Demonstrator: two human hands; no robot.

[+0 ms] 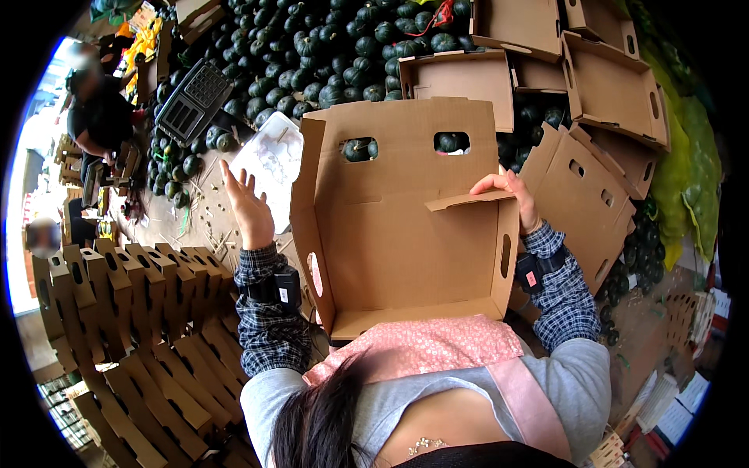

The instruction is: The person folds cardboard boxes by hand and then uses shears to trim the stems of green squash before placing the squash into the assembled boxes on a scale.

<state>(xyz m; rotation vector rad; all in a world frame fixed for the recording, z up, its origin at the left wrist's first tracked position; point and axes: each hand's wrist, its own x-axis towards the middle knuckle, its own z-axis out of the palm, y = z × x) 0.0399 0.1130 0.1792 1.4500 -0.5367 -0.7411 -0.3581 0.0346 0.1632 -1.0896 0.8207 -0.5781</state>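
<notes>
Box-folding appears underway: cardboard box (406,249) just ahead of apron (413,347), right hand (521,199) gripping its flap (468,200) ahead-right, left hand (251,214) empty, fingers spread, ahead-left; next move likely calls for tucking flap down.

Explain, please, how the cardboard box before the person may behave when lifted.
The cardboard box is probably light for its size, given its thin walls. The flap at the right hand may swing, as its inner end sticks out free.

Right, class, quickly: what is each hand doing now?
Left hand: open, holding nothing.
Right hand: bent over a flap of the box; whether it grips cannot be told.
</notes>
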